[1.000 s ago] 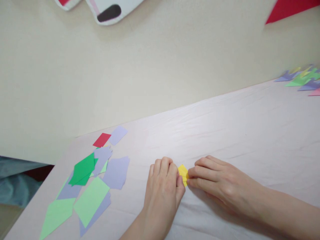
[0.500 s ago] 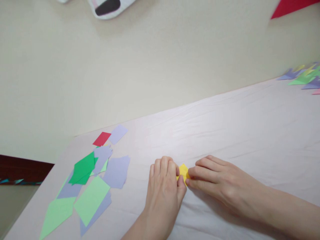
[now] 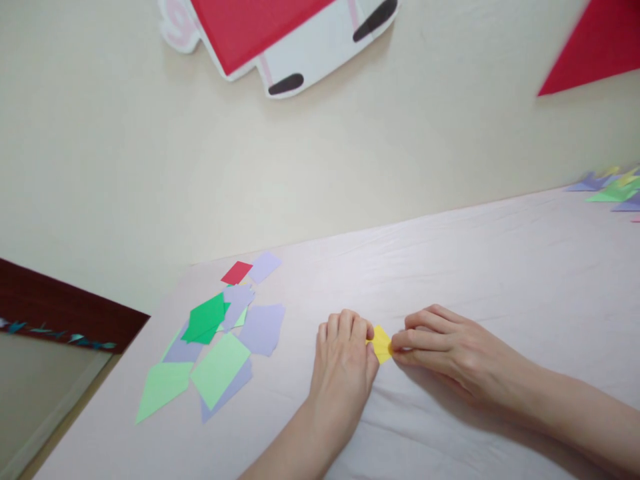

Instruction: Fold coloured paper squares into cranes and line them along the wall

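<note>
A small yellow folded paper piece lies on the pale pink tablecloth between my two hands. My left hand has its fingers curled and pinches the paper's left side. From the right, my right hand pinches the other side with thumb and fingers pressed together. Both hands rest low on the cloth.
A pile of loose cut paper pieces in green, lilac and red lies to the left of my hands. Several folded coloured pieces sit at the far right edge. A cream wall behind carries a red-and-white decoration and a red triangle.
The view has tilted upward and shifted, so the wall decoration shows more. Both hands keep their pinch on the yellow paper at the same spot on the cloth.
</note>
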Demonstrator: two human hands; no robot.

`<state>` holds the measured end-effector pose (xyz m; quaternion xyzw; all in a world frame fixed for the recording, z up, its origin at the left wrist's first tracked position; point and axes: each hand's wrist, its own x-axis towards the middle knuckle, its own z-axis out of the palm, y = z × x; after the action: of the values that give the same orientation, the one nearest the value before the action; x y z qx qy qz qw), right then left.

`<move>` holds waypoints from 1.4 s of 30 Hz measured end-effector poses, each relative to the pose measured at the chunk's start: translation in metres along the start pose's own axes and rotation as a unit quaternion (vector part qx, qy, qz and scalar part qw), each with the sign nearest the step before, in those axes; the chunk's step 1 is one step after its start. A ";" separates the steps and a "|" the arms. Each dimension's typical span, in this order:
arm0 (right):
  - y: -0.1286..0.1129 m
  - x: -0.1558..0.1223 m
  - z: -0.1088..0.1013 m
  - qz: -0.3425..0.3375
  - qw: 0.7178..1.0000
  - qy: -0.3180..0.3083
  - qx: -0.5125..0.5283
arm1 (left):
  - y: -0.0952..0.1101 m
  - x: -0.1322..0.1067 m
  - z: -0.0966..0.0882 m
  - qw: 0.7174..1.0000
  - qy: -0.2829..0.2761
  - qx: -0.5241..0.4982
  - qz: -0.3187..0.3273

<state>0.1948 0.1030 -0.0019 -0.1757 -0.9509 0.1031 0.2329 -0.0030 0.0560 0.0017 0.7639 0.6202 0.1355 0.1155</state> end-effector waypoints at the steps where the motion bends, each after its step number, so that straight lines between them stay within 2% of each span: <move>1: 0.001 0.000 0.000 -0.009 1.000 0.007 -0.002 | 0.000 -0.001 0.000 1.000 0.002 -0.003 -0.005; 11: -0.005 0.004 0.000 -0.032 0.999 0.005 -0.018 | 0.004 -0.010 -0.001 0.999 0.032 -0.040 -0.007; 18: -0.008 0.002 -0.001 -0.015 0.999 0.018 -0.025 | -0.001 -0.011 -0.002 0.997 0.027 -0.073 -0.012; 25: -0.004 -0.004 -0.005 -0.002 1.000 -0.009 -0.008 | -0.001 -0.013 0.001 0.996 0.051 -0.077 -0.012; 33: 0.000 -0.009 -0.011 0.009 0.999 -0.037 0.019 | -0.001 -0.017 0.000 0.992 0.068 -0.093 0.049; 42: 0.004 -0.008 -0.009 0.019 0.998 -0.019 0.051 | -0.002 -0.017 0.001 0.984 0.074 -0.134 0.087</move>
<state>0.2072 0.1045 0.0014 -0.1794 -0.9453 0.1589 0.2213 -0.0072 0.0397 -0.0012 0.7802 0.5348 0.2830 0.1589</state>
